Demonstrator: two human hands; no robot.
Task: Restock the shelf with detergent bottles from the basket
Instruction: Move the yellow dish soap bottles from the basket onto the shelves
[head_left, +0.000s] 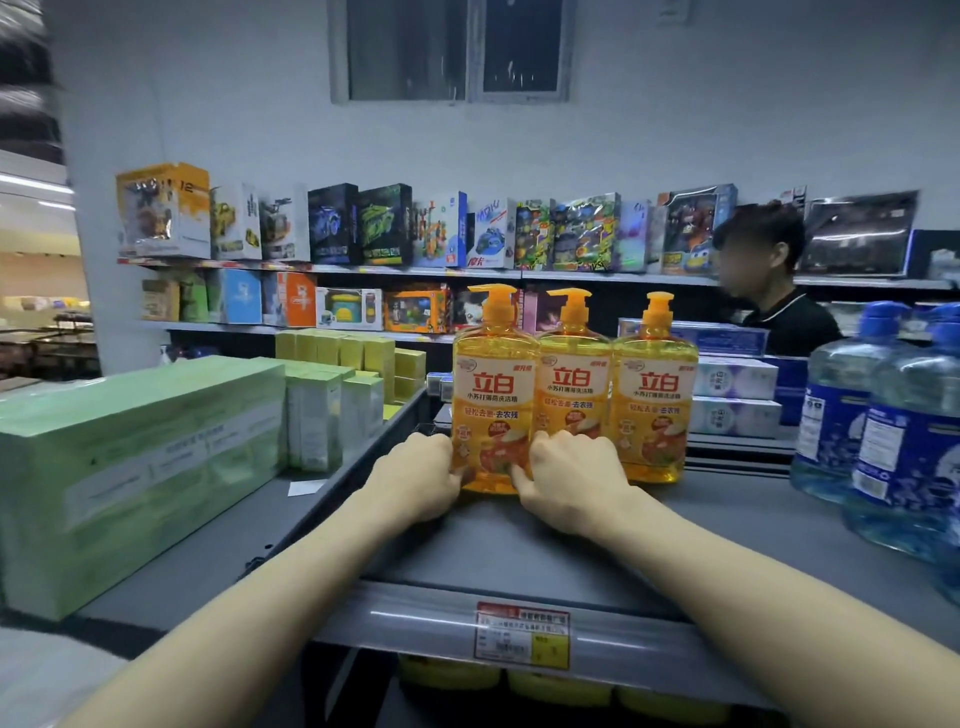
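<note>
Yellow and upright, the leftmost detergent bottle (491, 384) stands on the grey shelf (519, 551), touching the middle bottle (571, 384). Both hands grasp it low: the left hand (415, 480) curls round its left edge, the right hand (571, 486) pinches its lower front. Its long axis is vertical, label facing the person, pump spout pointing left. Slide it by the base, keeping it plumb and level with its neighbours.

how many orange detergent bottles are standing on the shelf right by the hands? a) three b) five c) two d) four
a: three orange pump bottles stand in a row on the grey shelf, with the left hand and right hand holding the leftmost bottle.
</note>
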